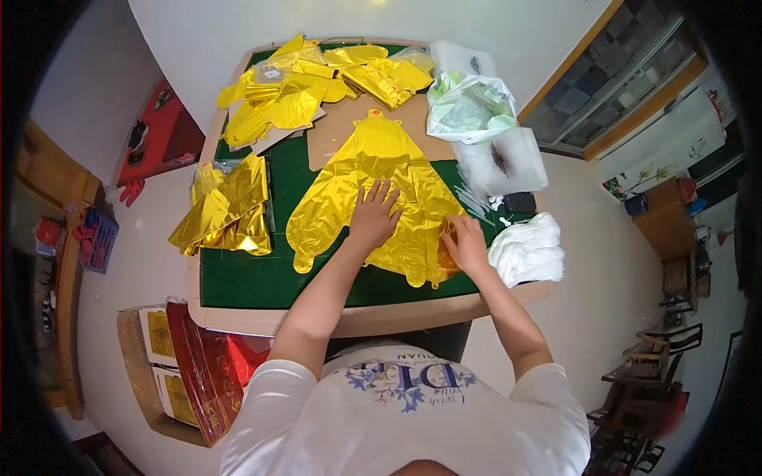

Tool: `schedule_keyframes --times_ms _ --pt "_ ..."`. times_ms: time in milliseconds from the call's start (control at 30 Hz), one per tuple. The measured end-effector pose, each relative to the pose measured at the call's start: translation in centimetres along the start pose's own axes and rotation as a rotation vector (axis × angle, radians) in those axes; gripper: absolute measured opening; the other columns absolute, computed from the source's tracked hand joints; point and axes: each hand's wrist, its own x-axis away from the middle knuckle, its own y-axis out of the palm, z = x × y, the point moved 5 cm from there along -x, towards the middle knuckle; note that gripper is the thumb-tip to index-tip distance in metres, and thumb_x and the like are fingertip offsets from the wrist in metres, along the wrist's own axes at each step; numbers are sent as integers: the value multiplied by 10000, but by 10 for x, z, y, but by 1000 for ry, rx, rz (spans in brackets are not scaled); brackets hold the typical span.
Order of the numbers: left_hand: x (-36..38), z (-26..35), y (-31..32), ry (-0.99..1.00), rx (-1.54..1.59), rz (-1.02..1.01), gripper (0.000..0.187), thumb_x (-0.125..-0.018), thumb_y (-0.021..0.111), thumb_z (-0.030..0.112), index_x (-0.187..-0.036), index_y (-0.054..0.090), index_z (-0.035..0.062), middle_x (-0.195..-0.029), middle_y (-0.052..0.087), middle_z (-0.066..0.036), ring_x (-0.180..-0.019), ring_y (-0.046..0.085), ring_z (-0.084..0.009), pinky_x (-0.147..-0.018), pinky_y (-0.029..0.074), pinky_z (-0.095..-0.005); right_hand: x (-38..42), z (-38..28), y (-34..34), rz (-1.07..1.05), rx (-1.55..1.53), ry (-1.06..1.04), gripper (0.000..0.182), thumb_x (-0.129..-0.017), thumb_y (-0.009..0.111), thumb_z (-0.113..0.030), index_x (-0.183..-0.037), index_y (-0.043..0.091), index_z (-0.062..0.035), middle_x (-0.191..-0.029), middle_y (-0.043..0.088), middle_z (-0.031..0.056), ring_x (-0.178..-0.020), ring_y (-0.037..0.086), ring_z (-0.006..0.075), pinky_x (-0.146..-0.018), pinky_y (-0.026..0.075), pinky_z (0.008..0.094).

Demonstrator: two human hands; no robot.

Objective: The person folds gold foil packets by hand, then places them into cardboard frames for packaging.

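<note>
A large gold foil sheet (384,163) with tabs along its edges lies flat across the middle of the green table top (246,289). My left hand (375,214) rests on its centre, palm down with the fingers spread. At the sheet's right lower edge, my right hand (465,242) has its fingers bent against the foil; thumb and fingertips look pressed on that edge. Brown cardboard (324,147) shows under the top of the sheet. More folded gold foil (230,208) lies to the left, and a heap of gold foil pieces (298,99) covers the back left.
At the back right stands an open plastic bag (470,111), with clear plastic sleeves (520,163) beside it. A black object (520,203) and a white bundle (528,250) lie on the right. On the floor at lower left is a cardboard box (135,349).
</note>
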Motion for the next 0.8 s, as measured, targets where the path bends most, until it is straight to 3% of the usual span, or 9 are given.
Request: schedule_keyframes --times_ms 200,300,400,500,533,567,633,667,800 --pt "-1 0 -1 0 6 -1 511 -974 417 420 -1410 436 155 -1523 324 -99 -1432 241 -272 -1165 140 -503 -20 21 -2 -77 119 92 365 -774 725 -184 -1085 586 -53 -971 605 150 -917 552 373 -776 458 442" --pt "-1 -1 1 0 -10 -6 514 -975 412 425 -1412 434 157 -1527 317 -96 -1432 239 -269 -1165 140 -501 -22 29 6 -368 -43 314 343 -806 721 -195 -1082 581 -47 -837 631 104 -763 607 306 -660 473 385" --pt "-1 -1 1 -9 -13 -25 514 -974 412 424 -1415 430 159 -1532 308 -93 -1432 240 -266 -1166 140 -497 -18 -1 -7 -669 -1080 391 291 -910 638 -183 -1157 569 -44 -780 624 31 -712 602 104 -595 433 225" --pt "-2 -2 3 -4 -49 -28 520 -974 416 441 -1417 426 167 -1532 306 -85 -1431 242 -257 -1164 150 -494 -21 -11 -16 -464 -1229 428 232 -939 594 -145 -1145 586 -38 -794 645 31 -708 607 107 -618 450 224" --pt "-2 -3 6 3 -61 -35 528 -973 417 455 -1419 423 173 -1532 308 -81 -1430 245 -253 -1162 157 -494 -22 13 6 -225 -798 327 198 -919 562 -56 -1108 610 -26 -908 667 81 -817 636 181 -705 492 294" --pt "-3 -4 8 11 -74 -37 535 -971 417 469 -1421 420 179 -1531 309 -77 -1428 248 -249 -1161 163 -494 -16 17 17 -221 -799 329 198 -919 562 -56 -1108 610 -26 -908 667 81 -817 636 181 -705 492 294" --pt "-5 -5 8 15 -77 -6 537 -968 421 478 -1417 428 183 -1526 319 -74 -1424 257 -247 -1158 173 -494 -6 -6 0 244 -13 -256 235 -869 549 -9 -1090 629 -20 -1080 639 133 -987 601 280 -848 479 387" --pt "-4 -5 9 17 -77 17 539 -964 424 487 -1412 435 187 -1521 328 -71 -1420 266 -246 -1154 183 -494 -3 -3 13 59 -44 -153 330 -830 539 10 -1149 614 -35 -1243 559 163 -1165 506 350 -1005 392 461" --pt "-4 -5 12 34 -80 48 521 -961 442 468 -1397 457 183 -1508 351 -71 -1409 290 -249 -1150 191 -496 6 -19 31 44 -13 -144 359 -880 523 -31 -1233 575 -68 -1321 526 136 -1277 453 332 -1094 292 524"
